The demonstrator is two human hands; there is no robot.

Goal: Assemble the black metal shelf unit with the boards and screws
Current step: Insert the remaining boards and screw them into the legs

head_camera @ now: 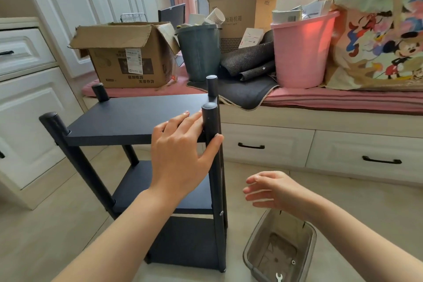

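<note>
Gripping the near right post [211, 135], the left hand [180, 151] steadies the shelf [137, 119] on the floor; the right hand [272, 190] hovers relaxed above the bin [280, 247] beside it.

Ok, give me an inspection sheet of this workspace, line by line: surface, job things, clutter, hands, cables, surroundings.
Surface: pale tiled floor.
Job's things: black shelf unit upright, three boards fitted between posts; clear plastic bin beside it holds a small white wrench and a small ring-shaped part.
Clutter: cardboard box, grey bucket, pink bucket, dark mats on the window seat.
Hands: left hand on the top board, thumb round the front post; right hand open above the bin, holding nothing.
Cables: nothing seen.
Surroundings: white cabinets, drawers, pink curtain.
</note>
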